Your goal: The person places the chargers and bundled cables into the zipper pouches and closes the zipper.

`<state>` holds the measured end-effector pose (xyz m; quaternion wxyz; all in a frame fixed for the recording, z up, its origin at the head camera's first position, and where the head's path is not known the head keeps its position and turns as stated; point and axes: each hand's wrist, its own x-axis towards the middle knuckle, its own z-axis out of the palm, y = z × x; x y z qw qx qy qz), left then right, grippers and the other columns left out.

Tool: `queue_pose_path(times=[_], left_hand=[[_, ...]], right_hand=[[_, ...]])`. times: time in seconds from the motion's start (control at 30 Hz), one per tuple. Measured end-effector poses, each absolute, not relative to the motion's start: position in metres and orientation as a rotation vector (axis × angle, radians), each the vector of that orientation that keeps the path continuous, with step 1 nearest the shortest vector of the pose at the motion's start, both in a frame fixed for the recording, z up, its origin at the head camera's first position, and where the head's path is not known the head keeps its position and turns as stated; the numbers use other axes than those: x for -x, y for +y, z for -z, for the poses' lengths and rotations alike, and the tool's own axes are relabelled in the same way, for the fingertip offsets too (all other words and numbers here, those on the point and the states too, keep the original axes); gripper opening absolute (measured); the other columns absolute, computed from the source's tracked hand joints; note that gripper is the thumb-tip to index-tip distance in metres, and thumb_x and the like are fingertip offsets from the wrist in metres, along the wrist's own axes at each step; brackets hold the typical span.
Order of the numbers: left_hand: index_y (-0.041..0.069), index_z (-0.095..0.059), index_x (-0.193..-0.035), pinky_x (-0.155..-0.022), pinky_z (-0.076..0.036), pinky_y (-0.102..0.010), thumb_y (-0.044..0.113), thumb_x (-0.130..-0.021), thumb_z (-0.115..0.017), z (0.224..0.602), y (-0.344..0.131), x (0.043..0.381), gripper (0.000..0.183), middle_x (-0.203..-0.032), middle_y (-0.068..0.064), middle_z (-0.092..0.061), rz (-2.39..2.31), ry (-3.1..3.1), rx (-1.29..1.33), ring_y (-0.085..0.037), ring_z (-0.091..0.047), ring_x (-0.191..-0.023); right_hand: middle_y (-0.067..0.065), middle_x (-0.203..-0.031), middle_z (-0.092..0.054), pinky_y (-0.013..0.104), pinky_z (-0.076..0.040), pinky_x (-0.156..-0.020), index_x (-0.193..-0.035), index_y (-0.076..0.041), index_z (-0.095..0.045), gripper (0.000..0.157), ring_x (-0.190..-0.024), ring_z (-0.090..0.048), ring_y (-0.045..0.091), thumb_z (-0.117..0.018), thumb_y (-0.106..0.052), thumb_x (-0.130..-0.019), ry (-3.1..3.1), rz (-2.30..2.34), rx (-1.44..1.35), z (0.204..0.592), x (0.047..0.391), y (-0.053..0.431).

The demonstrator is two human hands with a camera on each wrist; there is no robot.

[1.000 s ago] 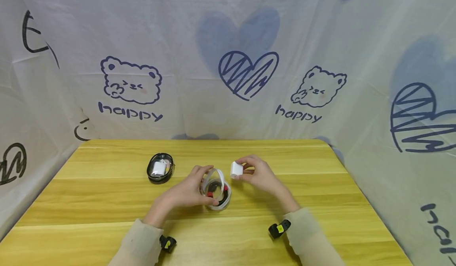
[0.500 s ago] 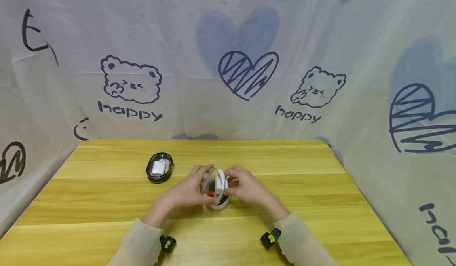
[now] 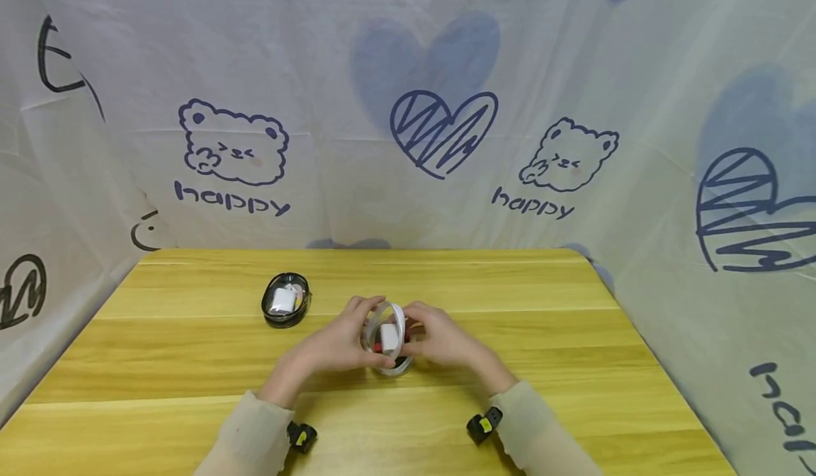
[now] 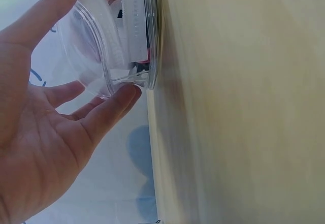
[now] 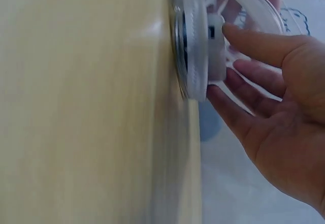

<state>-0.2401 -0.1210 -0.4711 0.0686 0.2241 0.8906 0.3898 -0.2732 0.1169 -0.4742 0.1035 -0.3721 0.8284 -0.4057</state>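
Observation:
A round clear pouch with a white zipper edge (image 5: 197, 46) stands on the table with its lid tilted up. My left hand (image 3: 338, 338) holds that raised clear lid (image 4: 84, 46) between thumb and fingers. Inside the pouch's base, something dark with red parts (image 3: 378, 348) shows in part. My right hand (image 3: 443, 336) pinches a white charger plug (image 5: 217, 51) at the pouch's opening; a dark port shows on its side. The thumb lies at the charger's upper end and the fingers are below it. In the head view the lid partly covers the charger.
A second, black-rimmed clear pouch (image 3: 278, 321) lies at the back left, with a white block (image 3: 283, 300) and something pink and yellow inside. The wooden table (image 3: 542, 363) ends at a printed cloth (image 3: 344, 143) behind. Black wrist cameras (image 3: 484, 425) sit on both sleeves.
My right hand has moved left with the charger plug, from beside the pouch into its opening, and lowered it slightly. The left hand stays nearly still on the lid.

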Motion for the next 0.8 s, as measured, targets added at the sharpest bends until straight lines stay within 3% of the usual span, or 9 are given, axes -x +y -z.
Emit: queue_pose_path(times=[0.17,0.33,0.5,0.8], left_hand=[[0.007,-0.028,-0.163,-0.104,-0.051,-0.049,0.042,-0.078,-0.092,0.471,-0.119,0.240,0.113,-0.147,-0.016,-0.043,-1.162,2.679,-0.678,-0.029,-0.055,-0.123],[0.002,-0.033,-0.160,-0.110,-0.047,-0.054,0.036,-0.079,-0.092,0.469,-0.117,0.238,0.107,-0.149,-0.018,-0.044,-1.131,2.695,-0.700,-0.033,-0.054,-0.129],[-0.002,-0.038,-0.157,-0.111,-0.047,-0.054,0.035,-0.081,-0.091,0.467,-0.113,0.236,0.100,-0.152,-0.021,-0.043,-1.077,2.715,-0.739,-0.036,-0.054,-0.131],[-0.002,-0.044,-0.154,-0.113,-0.043,-0.057,0.027,-0.082,-0.091,0.467,-0.108,0.234,0.090,-0.161,-0.030,-0.032,-1.017,2.706,-0.779,-0.046,-0.048,-0.138]], right_hand=[[0.017,-0.128,-0.064,0.045,-0.056,-0.101,-0.135,0.004,-0.061,0.038,-0.118,-0.064,0.035,-0.068,0.003,-0.098,2.457,1.277,1.038,0.471,0.277,0.126],[0.015,-0.135,-0.064,0.050,-0.055,-0.101,-0.138,-0.001,-0.061,0.032,-0.121,-0.062,0.034,-0.055,-0.011,-0.108,2.540,1.313,0.938,0.469,0.279,0.127],[0.013,-0.140,-0.062,0.050,-0.053,-0.103,-0.141,-0.002,-0.060,0.039,-0.122,-0.062,0.032,-0.056,-0.024,-0.109,2.524,1.289,0.890,0.469,0.278,0.123],[0.017,-0.142,-0.060,0.045,-0.056,-0.102,-0.145,0.000,-0.056,0.043,-0.120,-0.065,0.032,-0.064,-0.013,-0.104,2.506,1.168,0.903,0.477,0.279,0.123]])
